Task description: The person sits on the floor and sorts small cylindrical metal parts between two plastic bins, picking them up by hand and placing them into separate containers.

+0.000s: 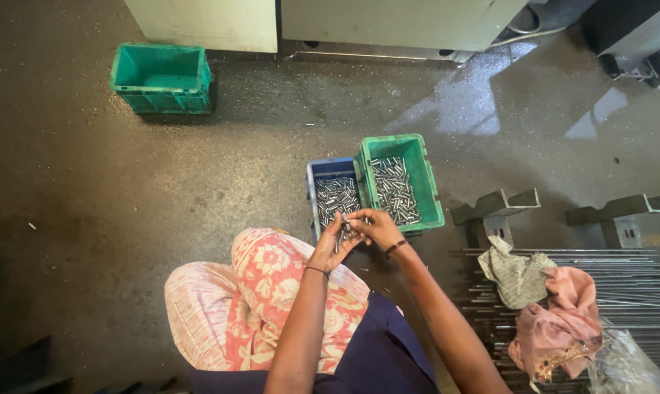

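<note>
A dark concrete floor carries everything. On it stand an empty green crate far off, and a blue bin touching a green bin, both filled with small metal pins.

Small cylindrical pins: bare metal, bright and glossy, held between the left hand and right hand. Green crate and blue crate: moulded plastic, matt, scuffed. Teal crate: ribbed plastic, dull. Floor: rough concrete, dark, with a wet glossy patch near the machine base, which is smooth painted metal. Long rods: polished steel. Pink rag and grey rag: crumpled cloth, matt. Bag: clear glossy plastic.
</note>
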